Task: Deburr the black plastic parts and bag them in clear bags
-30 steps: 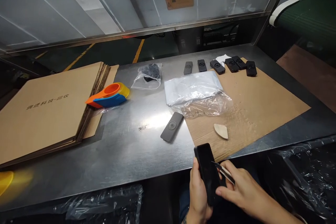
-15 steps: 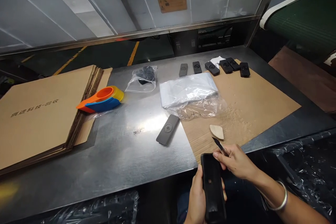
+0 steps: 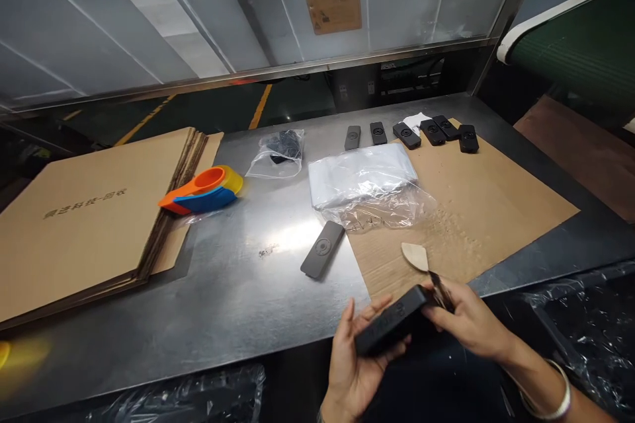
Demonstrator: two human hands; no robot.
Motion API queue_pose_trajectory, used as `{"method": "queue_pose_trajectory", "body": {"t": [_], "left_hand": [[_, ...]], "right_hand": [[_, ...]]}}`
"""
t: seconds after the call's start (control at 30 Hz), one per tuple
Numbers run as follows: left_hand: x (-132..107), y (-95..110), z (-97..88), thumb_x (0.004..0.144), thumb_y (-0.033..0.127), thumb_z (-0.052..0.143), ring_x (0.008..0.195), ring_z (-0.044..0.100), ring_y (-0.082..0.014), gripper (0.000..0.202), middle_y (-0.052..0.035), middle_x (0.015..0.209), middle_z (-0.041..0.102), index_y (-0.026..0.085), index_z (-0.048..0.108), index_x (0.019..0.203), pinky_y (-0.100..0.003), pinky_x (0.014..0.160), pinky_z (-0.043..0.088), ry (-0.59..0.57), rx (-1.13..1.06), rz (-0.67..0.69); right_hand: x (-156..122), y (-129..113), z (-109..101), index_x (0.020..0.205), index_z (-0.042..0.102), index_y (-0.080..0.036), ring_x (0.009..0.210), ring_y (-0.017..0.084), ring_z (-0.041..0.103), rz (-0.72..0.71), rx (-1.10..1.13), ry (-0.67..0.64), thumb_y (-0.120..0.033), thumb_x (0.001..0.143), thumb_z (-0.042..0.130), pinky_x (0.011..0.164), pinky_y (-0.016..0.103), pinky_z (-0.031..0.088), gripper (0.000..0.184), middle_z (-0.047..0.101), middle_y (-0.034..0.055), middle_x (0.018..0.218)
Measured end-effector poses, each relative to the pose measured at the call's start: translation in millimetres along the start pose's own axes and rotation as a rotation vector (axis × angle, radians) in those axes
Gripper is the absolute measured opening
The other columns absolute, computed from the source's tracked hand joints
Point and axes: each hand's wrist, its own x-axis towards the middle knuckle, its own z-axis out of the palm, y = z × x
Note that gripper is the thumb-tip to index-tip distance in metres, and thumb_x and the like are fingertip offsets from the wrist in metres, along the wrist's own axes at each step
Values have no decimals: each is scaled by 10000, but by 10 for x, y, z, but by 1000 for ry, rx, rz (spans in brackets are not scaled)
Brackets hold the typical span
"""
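Note:
My left hand (image 3: 354, 360) cradles a flat black plastic casing (image 3: 391, 329) from below at the table's near edge, fingers curled round it. My right hand (image 3: 469, 320) pinches a thin dark blade tool (image 3: 439, 287) and also touches the casing's right end. The casing lies nearly level, turned on its side. One dark grey casing (image 3: 323, 249) lies alone on the steel table (image 3: 238, 277). A pale wedge-shaped piece (image 3: 415, 256) rests on the brown cardboard sheet (image 3: 496, 205) just beyond my right hand.
Several black casings (image 3: 411, 134) line the far edge. A pile of clear plastic bags (image 3: 370, 185) and a small bag of dark parts (image 3: 278, 151) lie mid-table. An orange and blue tape dispenser (image 3: 203, 190) sits by a stack of flat cartons (image 3: 89, 218). Black plastic sheeting (image 3: 585, 337) hangs at the right.
The casing has been turned from upright and lengthwise to lying sideways between both hands. My right hand with the blade has come down onto its right end.

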Motion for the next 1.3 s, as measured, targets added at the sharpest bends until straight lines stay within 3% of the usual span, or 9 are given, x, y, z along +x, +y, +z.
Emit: {"method": "queue_pose_trajectory", "body": {"t": [0.07, 0.13, 0.23, 0.3, 0.37, 0.5, 0.73, 1.03, 1.3], "left_hand": [[-11, 15, -5, 777, 511, 575, 898, 651, -244, 483, -146, 963, 698, 101, 652, 1021, -351, 833, 492, 20, -89, 190], [-22, -36, 13, 722, 466, 667, 964, 627, -234, 439, -126, 985, 697, 146, 645, 1022, -352, 893, 459, 53, -86, 334], [-28, -144, 53, 723, 370, 694, 947, 630, -238, 373, -103, 976, 694, 173, 617, 1030, -362, 879, 456, 115, 38, 448], [-24, -187, 57, 688, 363, 719, 936, 630, -262, 393, -106, 941, 693, 157, 608, 1005, -370, 865, 455, 122, 134, 504], [-18, -209, 28, 629, 363, 761, 914, 634, -263, 464, -104, 906, 695, 152, 589, 1005, -351, 840, 457, 130, 226, 551], [-12, -241, -70, 564, 381, 796, 823, 650, -230, 575, -100, 884, 708, 178, 511, 1020, -309, 738, 471, 163, 323, 560], [-65, -227, -49, 562, 393, 794, 809, 666, -225, 569, -118, 915, 716, 185, 467, 980, -286, 695, 475, 214, 397, 557], [-72, -223, -37, 568, 371, 795, 767, 663, -204, 535, -100, 876, 722, 188, 470, 952, -257, 658, 460, 231, 389, 545], [-48, -249, -51, 572, 361, 796, 797, 662, -222, 527, -116, 911, 719, 199, 447, 932, -279, 670, 478, 190, 378, 523]], "right_hand": [[-105, 22, 66, 1006, 556, -184, 644, 110, 577, -191, -208, 169, -298, 876, 530, 599, 194, 472, 174, 618, 2, 768], [-193, 47, 136, 1096, 529, -212, 727, 129, 636, -434, -425, 265, -230, 883, 525, 671, 193, 492, 214, 673, 21, 859], [-266, 57, 203, 1176, 499, -218, 676, 142, 655, -582, -517, 221, -433, 890, 497, 610, 187, 510, 358, 687, 26, 797], [-281, 33, 210, 1185, 510, -206, 509, 118, 597, -481, -452, 183, -567, 908, 316, 483, 182, 484, 495, 629, -7, 635], [-282, -19, 202, 1170, 532, -204, 528, 112, 594, -339, -431, 199, -476, 965, 203, 512, 190, 494, 474, 629, 4, 674], [-263, -164, 232, 1015, 600, -221, 806, 159, 640, -268, -643, 230, -266, 949, 351, 715, 238, 512, 262, 663, 43, 885], [-217, -262, 328, 894, 631, -227, 651, 143, 630, -286, -805, 192, -284, 958, 320, 645, 224, 501, 323, 636, 13, 685], [-226, -208, 299, 960, 628, -249, 622, 158, 622, -228, -820, 155, -321, 940, 363, 605, 235, 487, 275, 636, 18, 676], [-162, -32, 288, 857, 588, -251, 690, 142, 623, -92, -703, 115, -301, 966, 320, 615, 225, 465, 294, 647, 9, 776]]}}
